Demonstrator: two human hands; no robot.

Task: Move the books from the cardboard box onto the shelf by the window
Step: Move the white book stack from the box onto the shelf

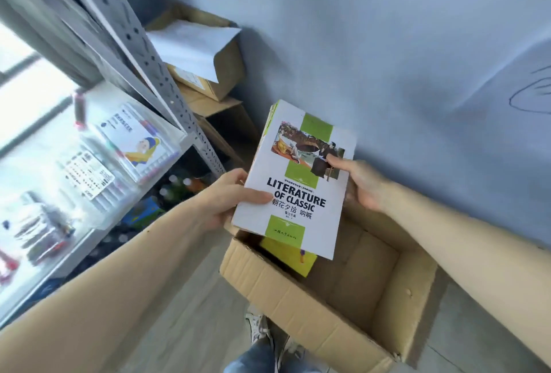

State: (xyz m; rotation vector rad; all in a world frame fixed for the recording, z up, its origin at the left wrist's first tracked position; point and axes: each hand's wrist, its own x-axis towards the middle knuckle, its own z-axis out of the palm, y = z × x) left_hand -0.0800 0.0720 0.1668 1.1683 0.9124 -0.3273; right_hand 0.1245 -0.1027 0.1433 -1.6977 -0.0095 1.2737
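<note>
Pale floor (pixel 190 313), blue-grey wall (pixel 387 44). Grey perforated metal shelf (pixel 167 95) at left, w/ glossy packets. Both hands, left hand (pixel 229 196) & right hand (pixel 362 183), pinch white-green book (pixel 298 187) by its edges, above open corrugated box (pixel 298 307); yellow book (pixel 287 254) inside.

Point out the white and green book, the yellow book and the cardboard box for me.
white and green book (pixel 298 190): head view, on the front cover's title.
yellow book (pixel 290 254): head view, on its exposed cover.
cardboard box (pixel 298 298): head view, on its near wall.
</note>
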